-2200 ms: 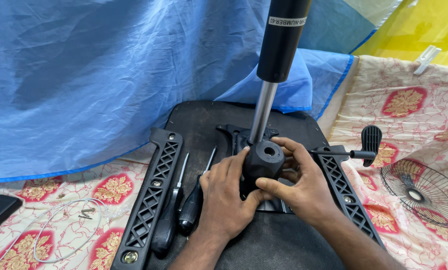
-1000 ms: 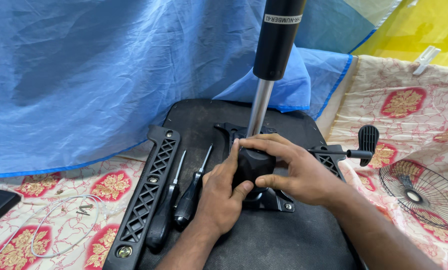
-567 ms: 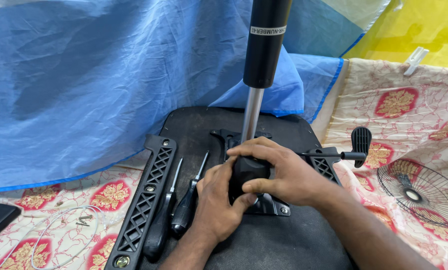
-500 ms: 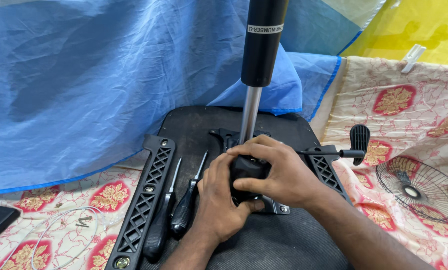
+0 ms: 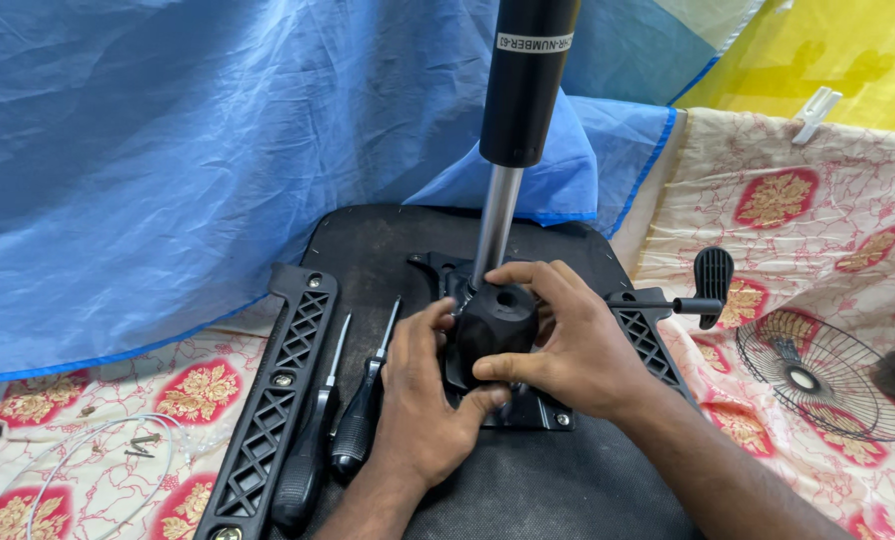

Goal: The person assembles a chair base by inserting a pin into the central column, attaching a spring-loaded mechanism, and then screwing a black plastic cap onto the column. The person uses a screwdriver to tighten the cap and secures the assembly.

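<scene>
**Both hands close on a black cap at the foot of a chair's gas cylinder**

From my remote seat I see my left hand and right hand wrapped from either side around a black rounded cap, fingers curled shut on it. The cap sits at the base of the gas cylinder, whose bright steel rod rises upright from a black metal mounting plate bolted to the upturned seat underside. I judge the cap to be hard moulded plastic, light and stiff, smooth enough to slip under a loose grip; its rounded flanks, where my palms already press, look the best hold. The cylinder above seems heavy and rigid.

Two screwdrivers lie just beside my left hand, next to a latticed black armrest bracket. A second bracket lies near my right hand, and a lever with a black paddle handle juts out to the right. A blue sheet hangs behind; a patterned cloth covers the floor, with a wire fan guard at right
</scene>
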